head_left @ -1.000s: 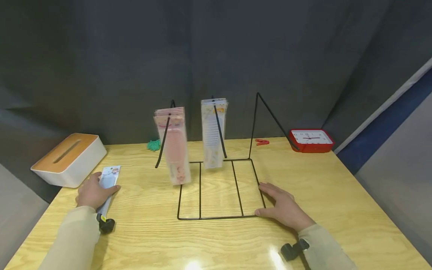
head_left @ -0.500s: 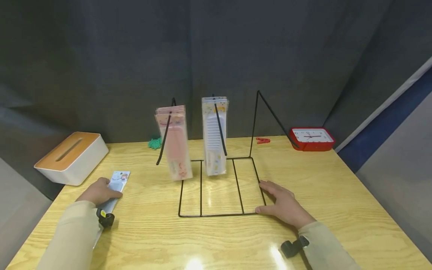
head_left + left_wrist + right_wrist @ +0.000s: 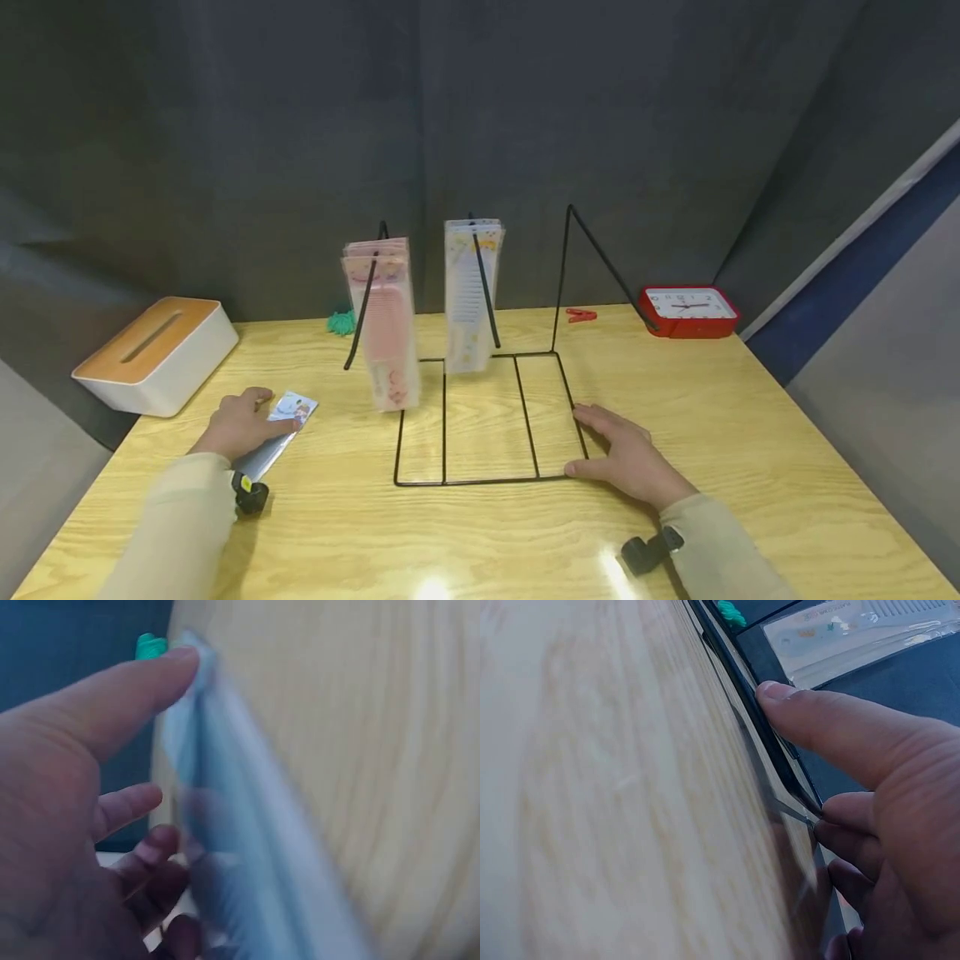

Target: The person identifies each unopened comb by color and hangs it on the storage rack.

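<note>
My left hand (image 3: pixel 246 425) pinches a blue comb in a clear packet (image 3: pixel 272 450), its printed card pointing away to the right. In the left wrist view the thumb lies on the card end of the blurred packet (image 3: pixel 259 847), with the fingers bent behind it. A black wire display rack (image 3: pixel 491 482) stands mid-table. On its left arm hang several packets with pink combs (image 3: pixel 390 325), and packets with pale blue combs (image 3: pixel 467 304) hang on the middle arm. My right hand (image 3: pixel 626 458) rests at the rack's front right corner, thumb and fingertips touching the bars.
A white tissue box (image 3: pixel 187 362) with a wooden lid stands at the left. Behind the rack lie a green tangled bundle (image 3: pixel 341 323) and a red clip (image 3: pixel 581 315). At the back right lies a red clock (image 3: pixel 690 312). The rack's right arm (image 3: pixel 611 267) juts forward.
My left hand has moved right with the packet, whose card end has swung over to the right. The right hand has stayed on the rack corner.
</note>
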A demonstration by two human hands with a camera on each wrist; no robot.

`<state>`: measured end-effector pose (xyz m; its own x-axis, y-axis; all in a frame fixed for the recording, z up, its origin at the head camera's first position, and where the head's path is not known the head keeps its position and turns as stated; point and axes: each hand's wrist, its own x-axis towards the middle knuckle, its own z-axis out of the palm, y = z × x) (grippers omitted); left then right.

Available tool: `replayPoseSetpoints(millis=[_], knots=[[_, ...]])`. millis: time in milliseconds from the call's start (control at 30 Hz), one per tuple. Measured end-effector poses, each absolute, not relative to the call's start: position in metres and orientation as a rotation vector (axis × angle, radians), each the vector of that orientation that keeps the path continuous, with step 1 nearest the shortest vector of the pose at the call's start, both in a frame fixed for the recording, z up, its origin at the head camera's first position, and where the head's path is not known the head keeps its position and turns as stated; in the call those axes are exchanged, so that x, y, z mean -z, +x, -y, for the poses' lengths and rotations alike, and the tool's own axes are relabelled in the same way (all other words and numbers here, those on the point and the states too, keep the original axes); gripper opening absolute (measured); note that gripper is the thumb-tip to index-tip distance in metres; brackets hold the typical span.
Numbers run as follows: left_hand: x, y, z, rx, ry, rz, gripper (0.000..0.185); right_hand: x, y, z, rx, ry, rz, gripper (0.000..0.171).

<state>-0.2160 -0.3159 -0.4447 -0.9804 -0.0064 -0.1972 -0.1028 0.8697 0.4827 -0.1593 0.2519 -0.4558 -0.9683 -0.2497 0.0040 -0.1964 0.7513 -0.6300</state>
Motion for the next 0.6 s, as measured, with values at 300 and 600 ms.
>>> replayPoseSetpoints(millis=[300,600], knots=[[0.449,-0.214,0.31,-0.821,-0.07,-2.882,0.08,0.455,-0.156,-0.251,1.008,-0.354,-2.855,0.093],[0.463,-0.192,0.3,-1.108,-0.144,-2.951,0.072,0.458,-0.16,-0.251,0.993,-0.36,-2.884,0.093]])
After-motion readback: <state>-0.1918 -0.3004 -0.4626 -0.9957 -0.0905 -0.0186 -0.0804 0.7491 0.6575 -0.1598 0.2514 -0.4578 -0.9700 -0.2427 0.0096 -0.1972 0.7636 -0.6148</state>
